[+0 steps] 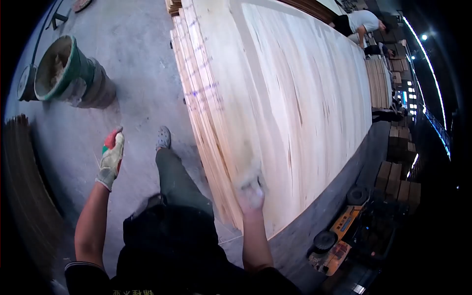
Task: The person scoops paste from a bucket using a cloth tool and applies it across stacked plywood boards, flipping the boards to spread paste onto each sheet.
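My left hand (112, 155), in a pale work glove with red and green patches, hangs over the concrete floor at left. Its fingers are loosely stretched and nothing shows in them. Motion smears my right hand (252, 189), which is over the near edge of a stack of wood sheets (295, 113). It looks whitish, probably gloved; its fingers and anything in them cannot be made out. Pale streaky grain runs across the top sheet, and purple marks dot the layered side edges (199, 91).
A green-rimmed bucket (73, 69) stands at upper left, near a dark bundle of sheets (29, 172). An orange wheeled machine (339, 231) sits at lower right. At the far end a person (364, 23) bends beside the stack. Cardboard-coloured stacks (393, 182) line the right.
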